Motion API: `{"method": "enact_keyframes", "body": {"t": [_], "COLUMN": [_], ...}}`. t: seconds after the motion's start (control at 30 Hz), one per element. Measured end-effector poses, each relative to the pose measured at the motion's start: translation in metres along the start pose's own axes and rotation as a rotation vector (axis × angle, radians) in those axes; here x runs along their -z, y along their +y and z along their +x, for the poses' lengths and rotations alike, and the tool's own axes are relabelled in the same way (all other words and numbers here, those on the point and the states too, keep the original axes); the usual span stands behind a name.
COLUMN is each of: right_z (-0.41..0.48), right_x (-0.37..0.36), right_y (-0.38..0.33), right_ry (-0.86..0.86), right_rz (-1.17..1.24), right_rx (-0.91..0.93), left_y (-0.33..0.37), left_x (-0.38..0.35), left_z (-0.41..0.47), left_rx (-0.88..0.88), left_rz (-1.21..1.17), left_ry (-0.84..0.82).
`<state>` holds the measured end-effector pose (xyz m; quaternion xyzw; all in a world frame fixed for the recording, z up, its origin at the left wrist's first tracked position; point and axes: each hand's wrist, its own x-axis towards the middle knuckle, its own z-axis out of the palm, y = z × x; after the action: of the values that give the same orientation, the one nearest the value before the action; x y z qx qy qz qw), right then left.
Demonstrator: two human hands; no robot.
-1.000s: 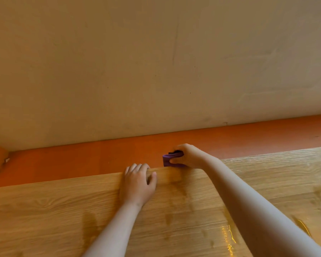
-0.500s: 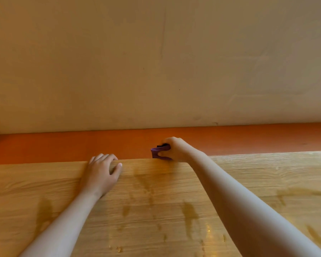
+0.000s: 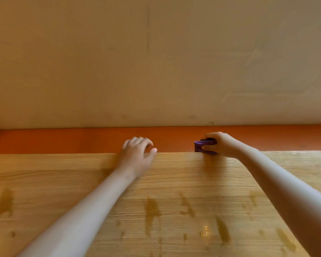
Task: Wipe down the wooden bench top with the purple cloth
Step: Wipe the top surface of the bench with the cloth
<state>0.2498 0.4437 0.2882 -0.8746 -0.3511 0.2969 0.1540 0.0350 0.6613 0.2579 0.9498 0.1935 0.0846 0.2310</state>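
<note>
The purple cloth [image 3: 205,146], folded small, sits on the counter's [image 3: 174,182] far edge at 1 o'clock, clenched in the right hand [image 3: 220,145]. The left hand [image 3: 135,156] grasps nothing, its grip loose, bracing the edge at 12 o'clock. Wiping well probably means flat, overlapping strokes toward the wet streaks [image 3: 152,210] at 6 o'clock.

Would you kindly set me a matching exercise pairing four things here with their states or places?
Things:
1. purple cloth
2. left hand
3. wooden bench top
4. orange floor strip

States:
A. dotted with wet streaks
B. bunched in the right hand at the far edge
C. lying between bench and wall
D. resting empty at the bench's far edge

Pairs: 1-B, 2-D, 3-A, 4-C
</note>
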Motion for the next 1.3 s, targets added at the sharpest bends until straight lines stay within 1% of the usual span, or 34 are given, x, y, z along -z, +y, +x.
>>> {"method": "enact_keyframes", "body": {"t": [0.07,0.13,0.27,0.43,0.53,0.63,0.7,0.9,0.97,1.03,1.1,1.2,1.3], "right_z": [-0.011,-0.013,-0.002,0.015,0.014,0.004,-0.007,-0.045,-0.051,-0.048,-0.038,-0.022,-0.017], "right_x": [0.011,0.011,-0.005,-0.027,-0.023,-0.005,0.011,0.057,0.06,0.055,0.045,0.033,0.037], "right_y": [0.021,0.029,0.01,-0.031,-0.027,0.003,0.034,0.129,0.142,0.14,0.125,0.099,0.098], "right_ry": [0.036,0.061,0.087,0.06,0.036,0.014,0.017,0.124,0.176,0.212,0.194,0.116,0.048], "right_rz": [0.007,0.004,0.014,0.0,-0.006,-0.01,0.011,0.017,0.039,0.047,0.056,0.061,0.067], "right_rx": [-0.034,-0.032,0.026,0.094,0.114,0.094,0.043,-0.111,-0.137,-0.139,-0.103,-0.022,0.004], "left_y": [0.034,0.051,0.053,0.054,0.053,0.053,0.054,0.054,0.054,0.054,0.055,0.054,0.054], "left_x": [-0.032,-0.053,-0.067,-0.067,-0.068,-0.068,-0.068,-0.068,-0.069,-0.068,-0.068,-0.067,-0.067], "left_z": [0.011,0.016,0.013,0.012,0.011,0.012,0.013,0.015,0.015,0.016,0.016,0.015,0.015], "left_rx": [-0.005,0.015,0.038,0.032,0.024,0.025,0.026,0.037,0.037,0.039,0.04,0.044,0.043], "left_rz": [0.051,0.111,0.219,0.203,0.182,0.166,0.162,0.171,0.17,0.169,0.167,0.166,0.172], "left_ry": [-0.083,-0.116,-0.049,-0.004,0.019,0.038,0.035,0.024,0.028,0.026,0.025,0.029,0.027]}}
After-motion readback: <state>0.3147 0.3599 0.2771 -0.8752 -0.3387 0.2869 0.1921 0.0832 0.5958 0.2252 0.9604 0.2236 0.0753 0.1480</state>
